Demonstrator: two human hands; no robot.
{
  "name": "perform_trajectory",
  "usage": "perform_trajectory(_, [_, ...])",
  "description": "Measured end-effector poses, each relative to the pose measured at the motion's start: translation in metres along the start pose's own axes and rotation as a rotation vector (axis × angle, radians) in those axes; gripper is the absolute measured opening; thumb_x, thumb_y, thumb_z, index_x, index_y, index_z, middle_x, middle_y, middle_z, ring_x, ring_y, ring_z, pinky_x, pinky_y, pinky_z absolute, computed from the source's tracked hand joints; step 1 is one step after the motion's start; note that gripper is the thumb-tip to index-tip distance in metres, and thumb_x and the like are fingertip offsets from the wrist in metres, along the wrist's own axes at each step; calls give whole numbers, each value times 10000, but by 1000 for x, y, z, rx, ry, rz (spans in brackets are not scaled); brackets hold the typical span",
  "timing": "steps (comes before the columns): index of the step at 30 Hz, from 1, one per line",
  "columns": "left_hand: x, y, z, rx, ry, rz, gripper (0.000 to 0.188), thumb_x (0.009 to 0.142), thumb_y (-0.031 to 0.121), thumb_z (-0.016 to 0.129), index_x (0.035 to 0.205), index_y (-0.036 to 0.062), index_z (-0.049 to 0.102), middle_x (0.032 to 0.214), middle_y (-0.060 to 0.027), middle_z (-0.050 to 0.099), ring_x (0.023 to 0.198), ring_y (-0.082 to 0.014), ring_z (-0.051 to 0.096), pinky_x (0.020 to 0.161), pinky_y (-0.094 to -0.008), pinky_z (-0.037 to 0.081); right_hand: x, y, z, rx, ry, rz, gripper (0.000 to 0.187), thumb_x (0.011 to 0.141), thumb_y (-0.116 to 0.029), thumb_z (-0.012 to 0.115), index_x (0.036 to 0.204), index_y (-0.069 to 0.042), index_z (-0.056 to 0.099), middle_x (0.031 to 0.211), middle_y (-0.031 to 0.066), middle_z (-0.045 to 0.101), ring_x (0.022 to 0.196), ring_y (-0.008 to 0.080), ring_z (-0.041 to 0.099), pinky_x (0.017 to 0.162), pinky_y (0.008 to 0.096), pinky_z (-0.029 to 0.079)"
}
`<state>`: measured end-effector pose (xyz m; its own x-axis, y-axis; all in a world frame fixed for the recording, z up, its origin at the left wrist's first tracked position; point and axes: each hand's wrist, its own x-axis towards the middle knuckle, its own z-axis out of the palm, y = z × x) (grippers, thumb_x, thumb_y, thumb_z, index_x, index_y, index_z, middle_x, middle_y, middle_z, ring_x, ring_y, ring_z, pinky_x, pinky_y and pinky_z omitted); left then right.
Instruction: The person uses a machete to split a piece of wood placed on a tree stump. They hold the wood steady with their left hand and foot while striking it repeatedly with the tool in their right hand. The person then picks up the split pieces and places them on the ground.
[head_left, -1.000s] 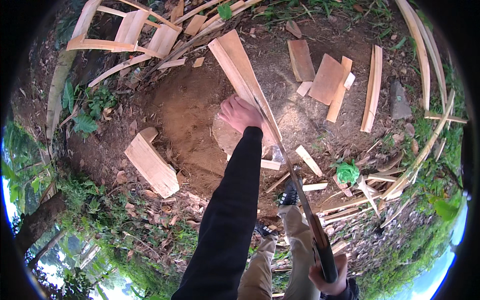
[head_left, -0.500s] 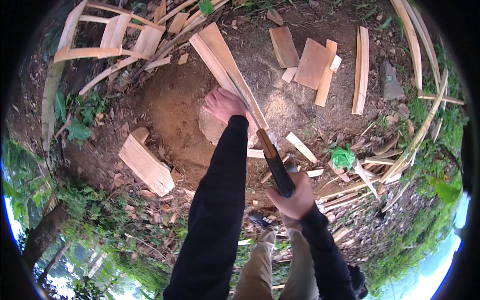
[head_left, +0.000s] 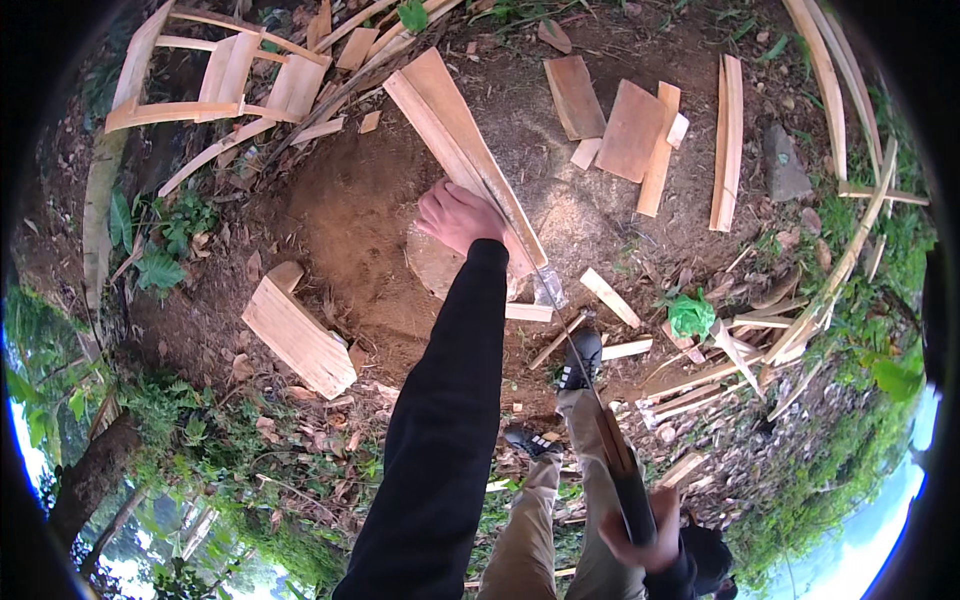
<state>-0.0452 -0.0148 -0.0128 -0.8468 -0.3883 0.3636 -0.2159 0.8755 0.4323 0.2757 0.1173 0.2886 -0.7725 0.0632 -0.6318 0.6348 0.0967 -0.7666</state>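
A long pale wooden plank point(head_left: 437, 108) lies slanted over a round wood stump point(head_left: 430, 262). My left hand point(head_left: 460, 215) presses down on it, fingers curled over its left side. A long, thin blade runs along the plank's right part and back toward me; it belongs to a straight-handled hand saw point(head_left: 600, 400), whose teeth are too small to make out. My right hand point(head_left: 640, 535) is closed around its dark handle, low at the right beside my leg. A small clear plastic piece point(head_left: 549, 288) sits at the plank's near end.
Short boards point(head_left: 632, 130) and a long strip point(head_left: 725, 140) lie on the dirt at the far right. Cut blocks point(head_left: 300, 335) are at the left. A wooden frame point(head_left: 175, 108) stands far left. A green bag point(head_left: 690, 316) and my right shoe point(head_left: 580, 360) are near right.
My right hand has drawn the saw back toward me and slightly right, so more of its blade shows. My left hand and the plank have barely shifted.
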Motion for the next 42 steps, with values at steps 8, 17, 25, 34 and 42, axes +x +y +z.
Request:
perform_trajectory(8, [5,-8,2,-10,-34,-21,323,980,253,401,998,63,661,1044,-128,638,1073,-315,550,982,-522,353,86,-22,9,-62,-12,-76,119,786,-58,701,801,-13,592,619,1,587,520,61,521,468,243,414])
perform_trajectory(17, [1,-7,7,38,-157,9,359,994,281,380,1035,46,648,1084,-138,632,1109,-299,540,980,-500,372,121,-14,26,-229,141,-23,453,719,-329,752,1015,-4,641,774,194,629,676,336,621,665,428,502])
perform_trajectory(25, [16,-86,54,252,-84,160,339,994,281,419,1011,28,645,1099,-137,635,1065,-328,563,923,-506,428,32,-12,16,-241,146,-338,249,725,-189,670,913,-38,734,1140,184,664,985,315,683,866,407,552])
perform_trajectory(34, [-10,-52,48,237,-37,257,336,991,277,424,1003,24,646,1076,-146,637,1045,-333,564,892,-501,439,5,-12,-3,-35,224,-289,232,704,-240,719,799,-28,721,1035,158,700,789,293,704,697,401,569])
perform_trajectory(42, [2,-73,51,406,155,405,333,989,273,429,997,21,647,1055,-155,638,1026,-338,565,865,-497,449,70,-26,21,-335,48,-184,384,695,-344,733,925,-37,712,916,162,673,892,317,665,772,431,547])
